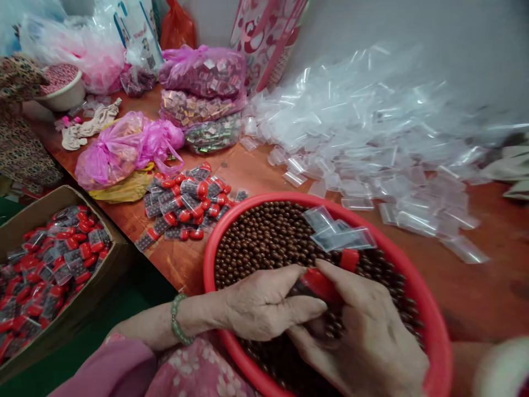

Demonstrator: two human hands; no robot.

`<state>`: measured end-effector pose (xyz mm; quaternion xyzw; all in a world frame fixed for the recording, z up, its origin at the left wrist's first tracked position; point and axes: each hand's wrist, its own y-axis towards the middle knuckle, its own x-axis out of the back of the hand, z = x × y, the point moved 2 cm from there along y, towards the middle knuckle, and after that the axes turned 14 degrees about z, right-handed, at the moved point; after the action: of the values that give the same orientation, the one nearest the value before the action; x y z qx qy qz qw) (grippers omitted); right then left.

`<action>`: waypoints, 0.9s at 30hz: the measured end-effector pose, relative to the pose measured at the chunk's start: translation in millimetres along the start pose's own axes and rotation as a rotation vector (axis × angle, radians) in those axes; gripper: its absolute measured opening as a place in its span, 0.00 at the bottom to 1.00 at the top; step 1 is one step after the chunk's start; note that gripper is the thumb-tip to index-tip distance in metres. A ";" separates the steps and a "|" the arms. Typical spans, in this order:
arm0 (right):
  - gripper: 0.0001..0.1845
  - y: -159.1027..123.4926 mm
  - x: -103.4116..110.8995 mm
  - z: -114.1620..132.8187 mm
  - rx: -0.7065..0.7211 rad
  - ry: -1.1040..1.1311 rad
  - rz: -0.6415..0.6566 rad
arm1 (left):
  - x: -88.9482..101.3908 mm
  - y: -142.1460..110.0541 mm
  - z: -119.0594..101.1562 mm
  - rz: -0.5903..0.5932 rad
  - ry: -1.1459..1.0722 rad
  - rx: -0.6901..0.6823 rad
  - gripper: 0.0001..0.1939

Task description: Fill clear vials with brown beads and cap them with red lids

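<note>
Over a red basin [210,259] of small round brown balls [264,242], my two hands meet around one small clear plastic container with a red cap [318,284]. My left hand [264,303], with a green bead bracelet at the wrist, pinches the container's clear end. The fingers of my right hand [363,331] close on its red-capped end and hide part of it. Just beyond my right fingers sits another red piece [349,259]. Several empty clear sleeves [343,234] rest on the balls near the basin's far side.
Filled red-capped containers [188,201] are piled left of the basin. More fill a cardboard box [119,253] at lower left. A large heap of clear sleeves [372,132] spreads along the wall. Pink bags [202,77] stand behind. Another person's patterned sleeve [20,77] shows at far left.
</note>
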<state>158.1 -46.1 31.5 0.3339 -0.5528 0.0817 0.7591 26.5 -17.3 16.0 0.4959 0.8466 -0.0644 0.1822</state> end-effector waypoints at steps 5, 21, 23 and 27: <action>0.41 3.1 -1.3 3.2 -0.033 0.066 0.019 | 1.4 -3.6 -5.6 0.016 0.128 0.004 0.15; 0.18 -0.2 -1.5 -10.6 -0.518 1.156 -0.003 | 12.9 -7.4 0.6 -0.310 1.336 -0.130 0.27; 0.18 -1.0 -3.4 -9.7 -0.556 1.265 0.009 | 15.2 -9.8 -1.3 -0.311 1.256 -0.162 0.27; 0.19 -4.2 -6.8 -11.6 -0.633 1.436 0.039 | 19.3 -13.8 -3.7 -0.345 1.142 -0.243 0.24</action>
<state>166.8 -40.7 21.7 -0.0426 0.0705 0.1294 0.9882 5.1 -7.3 11.3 0.2834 0.8801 0.2801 -0.2583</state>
